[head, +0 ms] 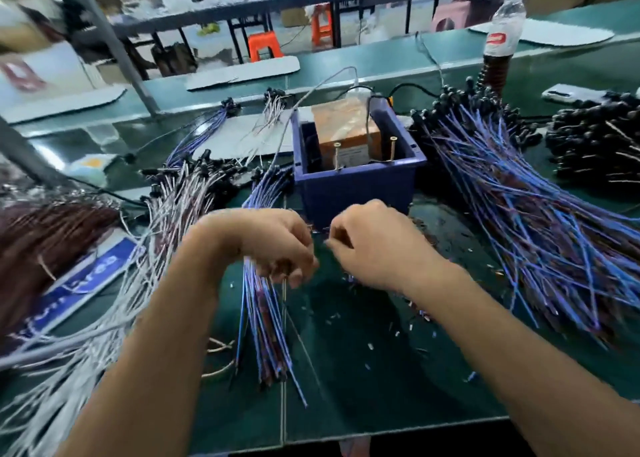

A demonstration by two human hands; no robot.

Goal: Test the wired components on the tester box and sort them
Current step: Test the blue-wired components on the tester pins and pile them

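Wires in thin blue insulation form a loose bundle (263, 321) gripped by the left hand (273, 245) at frame centre, their ends fanning down over the green mat (346, 387). Curled fingers of the right hand (374, 245) pinch something too small to tell. Just above the hands sits a blue plastic tester box (356, 179) with 2 upright brass screws. Blue-wired pile (540, 221) spreads right, white-wired pile (166, 221) left; a plastic bottle (502, 41) stands upper right.
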